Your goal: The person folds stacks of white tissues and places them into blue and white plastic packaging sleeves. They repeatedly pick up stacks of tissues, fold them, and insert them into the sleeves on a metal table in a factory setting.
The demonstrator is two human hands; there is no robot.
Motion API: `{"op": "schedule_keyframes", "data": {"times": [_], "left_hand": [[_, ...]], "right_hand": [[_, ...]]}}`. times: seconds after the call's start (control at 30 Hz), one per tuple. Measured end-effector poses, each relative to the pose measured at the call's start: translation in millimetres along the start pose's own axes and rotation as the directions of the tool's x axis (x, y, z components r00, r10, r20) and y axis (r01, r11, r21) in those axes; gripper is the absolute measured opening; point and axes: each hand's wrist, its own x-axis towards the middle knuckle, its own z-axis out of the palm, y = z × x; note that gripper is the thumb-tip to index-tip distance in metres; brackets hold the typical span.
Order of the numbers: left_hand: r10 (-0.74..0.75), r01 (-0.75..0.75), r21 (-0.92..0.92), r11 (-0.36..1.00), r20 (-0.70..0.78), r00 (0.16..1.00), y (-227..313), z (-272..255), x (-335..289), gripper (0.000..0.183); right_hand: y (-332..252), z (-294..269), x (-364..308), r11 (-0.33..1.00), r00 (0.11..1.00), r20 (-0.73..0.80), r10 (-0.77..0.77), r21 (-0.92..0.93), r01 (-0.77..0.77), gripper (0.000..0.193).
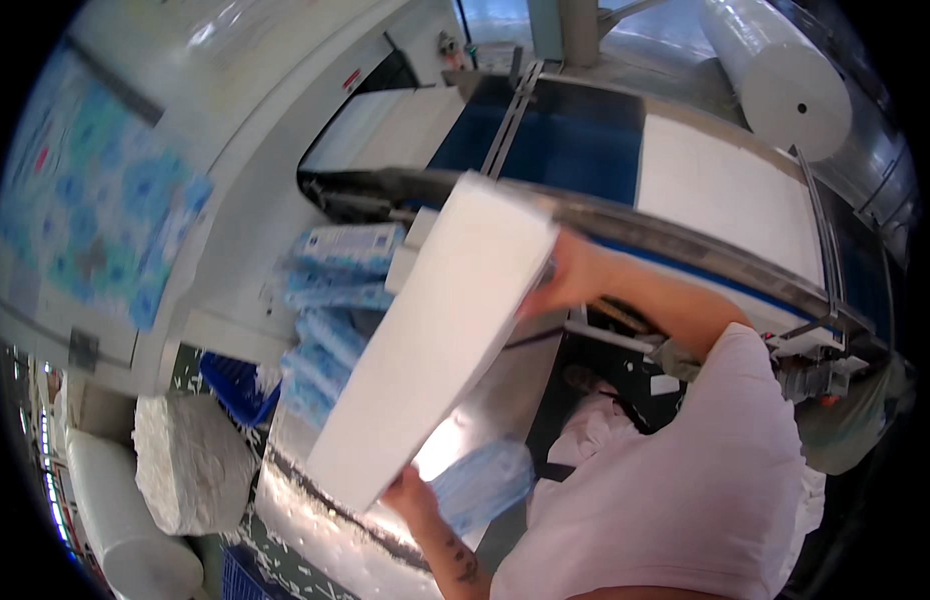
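A long, smooth white block [432,310], perhaps a compressed stack of sheets, slants across the middle of the head view. My left hand [412,497] grips its lower end. Near the upper end, my right hand [565,275] holds the right side, a little blurred and with some fingers hidden behind the block. Beneath and left of it lie several blue-printed plastic packs [330,345] on a metal table [320,530]. A loose bluish plastic bag [483,485] rests on the table near my left forearm.
Beyond the block runs a conveyor with a dark blue belt [575,135], carrying white sheet material [725,190]. A large white roll [795,105] stands far right. At lower left are a blue basket [237,388], a stuffed white sack [190,465] and scraps on the floor.
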Motion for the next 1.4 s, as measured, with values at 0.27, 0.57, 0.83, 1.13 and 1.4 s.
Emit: {"op": "schedule_keyframes", "data": {"times": [0.27,0.57,0.83,1.13,1.4], "left_hand": [[-0.195,0.287,-0.105,0.952,0.512,0.837,-0.4,403.0,78.0,0.064],[-0.664,0.637,0.219,0.739,0.399,0.632,-106.2,553.4,79.3,0.066],[-0.833,0.227,0.825,0.517,0.425,0.355,-138.1,519.7,101.0,0.036],[-0.794,-0.258,0.918,0.301,0.391,0.466,-213.7,556.3,143.4,0.075],[-0.938,0.16,0.925,0.345,0.345,0.028,-215.1,556.3,115.7,0.069]], "right_hand": [[79.5,-346.3,-19.9,0.937,0.83,-0.435,0.348,0.151,-0.314,0.06],[237.8,-465.2,8.7,0.729,0.709,-0.172,0.684,0.192,-0.657,0.056],[346.1,-478.7,-9.1,0.381,0.796,-0.205,0.569,-0.792,-0.476,0.044],[375.4,-396.8,35.0,0.315,0.943,0.019,0.334,-0.944,-0.093,0.047],[365.9,-396.2,36.6,0.154,0.658,-0.013,0.753,-0.969,-0.195,0.041]]}}
